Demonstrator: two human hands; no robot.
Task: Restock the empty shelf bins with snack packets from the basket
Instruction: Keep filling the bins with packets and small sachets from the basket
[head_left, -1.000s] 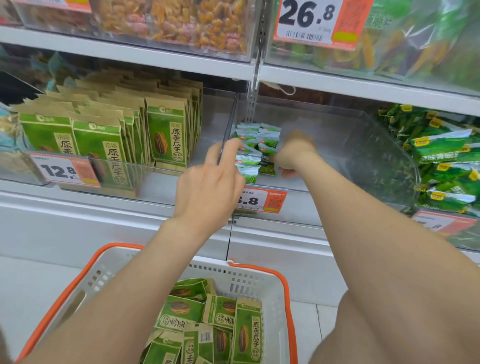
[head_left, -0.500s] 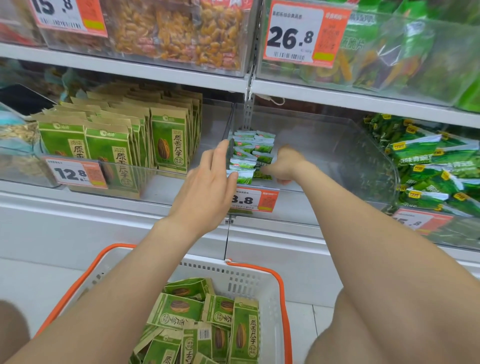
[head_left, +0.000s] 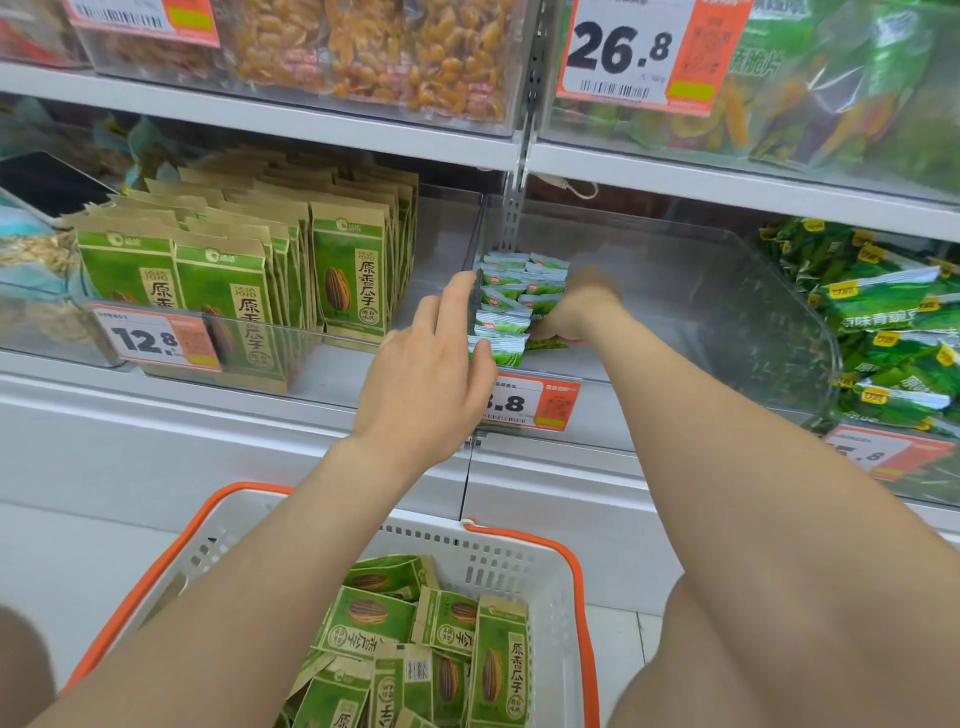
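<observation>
A row of small green-and-white snack packets (head_left: 506, 304) stands at the left end of a mostly bare clear shelf bin (head_left: 727, 291). My right hand (head_left: 579, 312) is inside that bin, blurred, with its fingers curled against the right side of the row; the fingertips are hidden. Straight fingers of my left hand (head_left: 431, 374) touch the bin's front left corner beside the packets. Below me, a white basket with an orange rim (head_left: 519, 571) holds several green sunflower-seed packets (head_left: 452, 649).
The bin to the left is packed with upright sunflower-seed packets (head_left: 234, 291) behind a 12.8 price tag (head_left: 150, 338). Green pea packets (head_left: 883, 332) fill the bin on the right. Full bins line the shelf above. My knee (head_left: 779, 649) is beside the basket.
My left hand has reached up and forward until its fingers touch the bin corner by the packets. My right hand has stayed at the row, shifting slightly.
</observation>
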